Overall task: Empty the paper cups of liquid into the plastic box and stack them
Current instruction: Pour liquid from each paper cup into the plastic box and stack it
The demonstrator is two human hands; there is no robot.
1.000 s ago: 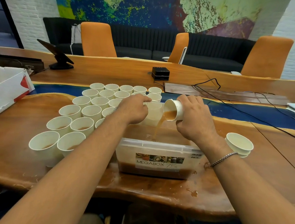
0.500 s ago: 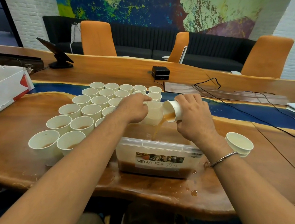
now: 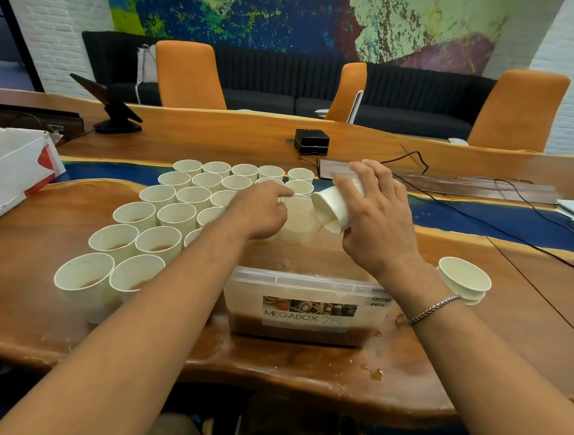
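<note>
One cup (image 3: 334, 205) tilted over one plastic box (image 3: 308, 282).

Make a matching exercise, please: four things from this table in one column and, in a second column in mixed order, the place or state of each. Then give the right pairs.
Things
1. tipped cup
2. cup behind box
3. box
4. cup stack

Places or states
A. holds brown liquid
B. on the table, right of the box
C. in the right hand
D. held at the rim by the left hand

Pairs: 1-C, 2-D, 3-A, 4-B
</note>
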